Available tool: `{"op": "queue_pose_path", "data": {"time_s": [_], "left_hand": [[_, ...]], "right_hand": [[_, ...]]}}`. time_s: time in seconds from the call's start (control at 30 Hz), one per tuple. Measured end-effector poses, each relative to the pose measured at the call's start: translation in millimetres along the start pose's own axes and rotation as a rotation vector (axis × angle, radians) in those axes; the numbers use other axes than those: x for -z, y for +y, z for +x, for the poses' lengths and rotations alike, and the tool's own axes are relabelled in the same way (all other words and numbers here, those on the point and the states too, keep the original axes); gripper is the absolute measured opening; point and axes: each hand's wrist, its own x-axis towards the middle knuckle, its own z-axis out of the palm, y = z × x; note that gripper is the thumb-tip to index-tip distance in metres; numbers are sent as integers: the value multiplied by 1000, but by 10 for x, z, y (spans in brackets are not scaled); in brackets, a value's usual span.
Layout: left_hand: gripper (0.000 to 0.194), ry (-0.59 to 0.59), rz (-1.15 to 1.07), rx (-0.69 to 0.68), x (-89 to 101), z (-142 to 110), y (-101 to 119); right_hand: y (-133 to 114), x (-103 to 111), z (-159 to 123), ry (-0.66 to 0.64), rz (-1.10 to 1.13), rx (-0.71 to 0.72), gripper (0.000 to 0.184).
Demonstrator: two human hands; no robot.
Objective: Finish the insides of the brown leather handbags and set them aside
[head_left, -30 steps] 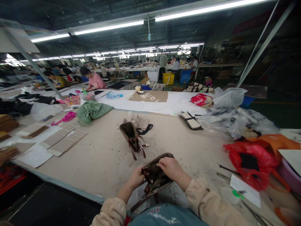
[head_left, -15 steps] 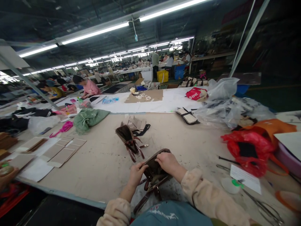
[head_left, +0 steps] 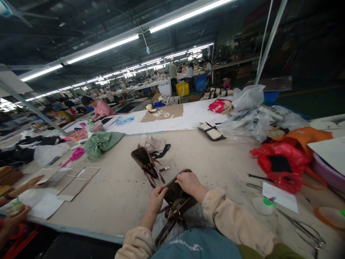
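I hold a small dark brown handbag (head_left: 176,201) at the near edge of the worktable (head_left: 118,194). My left hand (head_left: 157,198) grips its left rim. My right hand (head_left: 191,184) is closed over the top rim, fingers curled into the opening. Its straps hang down toward my lap. A second brown handbag (head_left: 144,160) stands open on the table just beyond, untouched.
Cardboard panels (head_left: 74,178) lie at the left, where another person's hands (head_left: 16,201) reach in. A green cloth (head_left: 101,142), red bag (head_left: 280,165), clear plastic bags (head_left: 256,118), scissors (head_left: 302,226) and a paper slip (head_left: 280,196) lie around. Other people work at far tables.
My view has turned slightly left and the bag has sunk lower in my hands. Another person's hands have come into view at the far left.
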Motion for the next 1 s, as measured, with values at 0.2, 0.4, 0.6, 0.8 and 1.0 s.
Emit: {"op": "queue_pose_path", "data": {"time_s": [0.2, 0.4, 0.6, 0.8, 1.0], "left_hand": [[32, -5, -9, -25, -24, 9, -15], [31, -12, -25, -15, -48, -15, -50], [39, -11, -87, 7, -56, -25, -26], [43, -2, -87, 18, -73, -58, 1], [43, -14, -62, 27, -78, -82, 62]], "right_hand": [[-1, -5, 28, 27, 9, 16, 28], [-4, 2, 29, 27, -5, 35, 26], [1, -12, 56, 30, -20, 29, 28], [-7, -5, 77, 39, -11, 37, 28], [-13, 13, 86, 31, 13, 4, 29]]}}
